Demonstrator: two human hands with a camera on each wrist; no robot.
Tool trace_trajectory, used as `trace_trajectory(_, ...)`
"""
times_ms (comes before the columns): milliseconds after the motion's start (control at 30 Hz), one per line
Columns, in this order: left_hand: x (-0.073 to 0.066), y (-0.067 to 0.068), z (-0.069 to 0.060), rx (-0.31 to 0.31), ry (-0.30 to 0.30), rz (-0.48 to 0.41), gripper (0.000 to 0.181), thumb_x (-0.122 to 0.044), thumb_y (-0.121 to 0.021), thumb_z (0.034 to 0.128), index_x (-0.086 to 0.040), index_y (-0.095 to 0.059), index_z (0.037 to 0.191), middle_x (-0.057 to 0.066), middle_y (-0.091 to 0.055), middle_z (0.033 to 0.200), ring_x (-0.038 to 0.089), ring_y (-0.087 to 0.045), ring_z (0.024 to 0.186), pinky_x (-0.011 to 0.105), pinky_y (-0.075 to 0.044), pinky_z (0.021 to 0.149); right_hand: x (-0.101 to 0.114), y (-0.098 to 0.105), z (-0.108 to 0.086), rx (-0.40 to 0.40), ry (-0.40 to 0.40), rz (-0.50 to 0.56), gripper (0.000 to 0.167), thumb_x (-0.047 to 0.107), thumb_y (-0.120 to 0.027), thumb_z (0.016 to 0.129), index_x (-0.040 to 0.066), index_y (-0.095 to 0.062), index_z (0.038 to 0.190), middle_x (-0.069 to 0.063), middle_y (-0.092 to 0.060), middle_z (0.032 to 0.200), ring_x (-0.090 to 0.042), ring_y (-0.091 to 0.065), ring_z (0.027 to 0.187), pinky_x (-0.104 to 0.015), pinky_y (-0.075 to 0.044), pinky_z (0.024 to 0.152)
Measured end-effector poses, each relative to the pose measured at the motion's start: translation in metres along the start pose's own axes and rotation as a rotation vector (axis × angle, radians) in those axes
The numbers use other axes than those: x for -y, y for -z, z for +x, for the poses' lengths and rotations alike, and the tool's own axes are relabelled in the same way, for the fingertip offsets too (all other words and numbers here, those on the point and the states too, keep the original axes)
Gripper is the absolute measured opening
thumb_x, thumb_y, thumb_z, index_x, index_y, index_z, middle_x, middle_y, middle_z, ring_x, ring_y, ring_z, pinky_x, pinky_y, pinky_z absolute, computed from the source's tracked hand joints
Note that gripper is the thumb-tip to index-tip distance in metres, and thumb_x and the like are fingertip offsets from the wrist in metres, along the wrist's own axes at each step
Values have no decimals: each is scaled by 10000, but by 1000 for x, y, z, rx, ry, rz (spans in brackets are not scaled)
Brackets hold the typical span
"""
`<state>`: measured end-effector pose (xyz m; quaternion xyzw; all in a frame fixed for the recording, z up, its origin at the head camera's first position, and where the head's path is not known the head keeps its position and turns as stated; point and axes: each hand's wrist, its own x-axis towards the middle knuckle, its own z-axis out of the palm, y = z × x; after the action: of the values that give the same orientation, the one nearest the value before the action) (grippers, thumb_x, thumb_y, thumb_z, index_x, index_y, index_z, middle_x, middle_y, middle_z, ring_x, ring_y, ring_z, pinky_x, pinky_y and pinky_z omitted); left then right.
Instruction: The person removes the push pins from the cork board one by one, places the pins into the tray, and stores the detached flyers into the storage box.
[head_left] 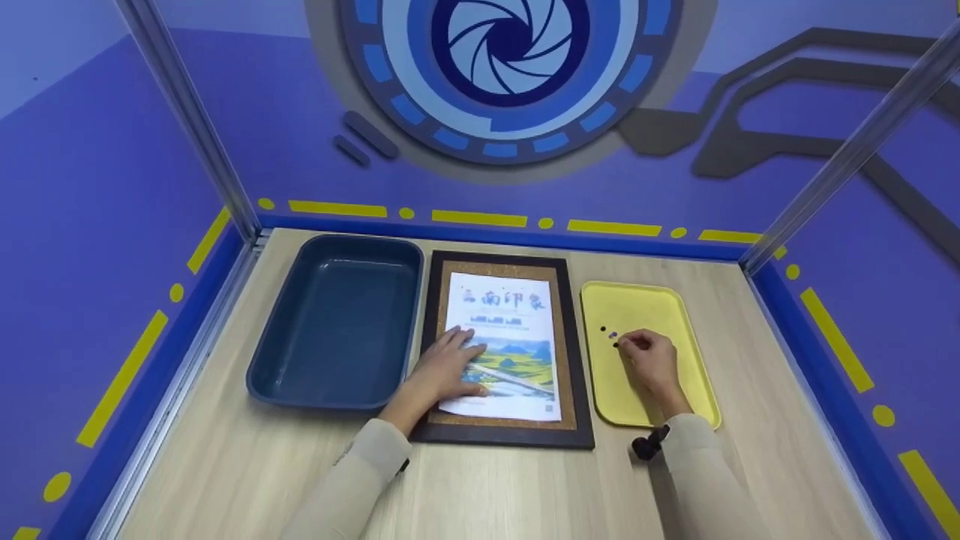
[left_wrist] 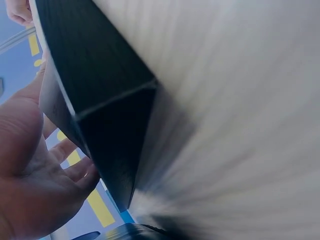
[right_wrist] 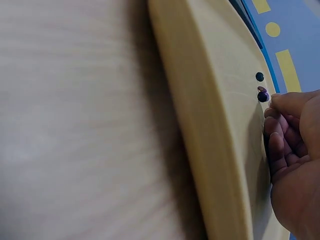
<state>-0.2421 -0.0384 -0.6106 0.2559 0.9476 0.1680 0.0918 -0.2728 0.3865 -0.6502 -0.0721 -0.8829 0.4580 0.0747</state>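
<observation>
A printed poster (head_left: 517, 300) with a landscape picture lies on a cork board (head_left: 495, 426) in a dark frame (head_left: 581, 420). My left hand (head_left: 446, 364) rests on the poster's left side, fingers spread; from the left wrist view it lies over the frame's edge. Over the yellow tray (head_left: 645, 300), my right hand (head_left: 654, 364) brings thumb and forefinger together at a small dark round-headed pushpin (right_wrist: 262, 96). They appear to pinch it, though the contact is tiny. Another dark pushpin (right_wrist: 259, 76) and a purplish one (head_left: 613, 334) lie close by on the tray.
A deep dark blue tray (head_left: 337, 322) stands left of the frame. Wood-patterned table (head_left: 517, 487) lies underneath everything. Blue printed panels (head_left: 285, 112) rise at the back and sides, with metal posts (head_left: 202, 135) at the corners.
</observation>
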Motion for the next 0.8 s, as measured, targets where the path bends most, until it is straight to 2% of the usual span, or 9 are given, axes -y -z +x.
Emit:
trace_trajectory(167, 1, -1, -1, -10, -18, -14, 849, -575, -798, 894, -174, -517, 1588, 138, -346, 1699, 390, -240, 1587, 582, -300, 1236, 3, 2, -1, -15, -11, 49, 149, 112, -712, 1012, -2, -784, 1075, -134, -759, 1021, -120, -660, 880, -172, -516, 749)
trace_trajectory(300, 2, -2, 0, -13, -20, -37, 802, -573, -757, 932, -174, -519, 1586, 138, -345, 1697, 395, -234, 1587, 603, -299, 1229, 10, 2, -3, -26, 9, 128, 164, 95, -718, 1010, -45, -766, 1082, -171, -751, 989, -107, -661, 823, -176, -540, 701)
trace_trajectory(400, 2, 0, 4, -20, 1, -52, 731, -560, -723, 967, -182, -544, 1567, 128, -369, 1679, 374, -262, 1574, 601, -315, 1220, 20, 0, -3, -33, 37, 197, 191, 97, -733, 1006, -68, -749, 1100, -208, -743, 982, -136, -668, 792, -204, -559, 662)
trace_trajectory(533, 0, 3, 10, -60, 45, -92, 653, -507, -722, 991, -157, -585, 1525, 123, -435, 1618, 368, -329, 1529, 606, -351, 1189, 42, -4, -5, -20, 60, 258, 236, 140, -743, 1010, -53, -736, 1145, -211, -735, 1028, -248, -703, 866, -305, -606, 724)
trace_trajectory(633, -2, 5, 13, -105, 69, -135, 621, -470, -714, 1008, -137, -587, 1516, 119, -491, 1555, 372, -386, 1485, 614, -364, 1171, 63, -9, -10, 11, 71, 258, 271, 178, -748, 1011, -38, -731, 1173, -188, -732, 1064, -271, -704, 931, -332, -604, 792)
trace_trajectory(800, -7, 9, 21, -192, 91, -225, 638, -424, -694, 1033, -101, -528, 1557, 128, -515, 1521, 345, -440, 1440, 589, -356, 1184, 91, -19, -25, 84, 77, 165, 289, 150, -750, 1000, -48, -728, 1210, -157, -738, 1079, -206, -661, 954, -224, -521, 784)
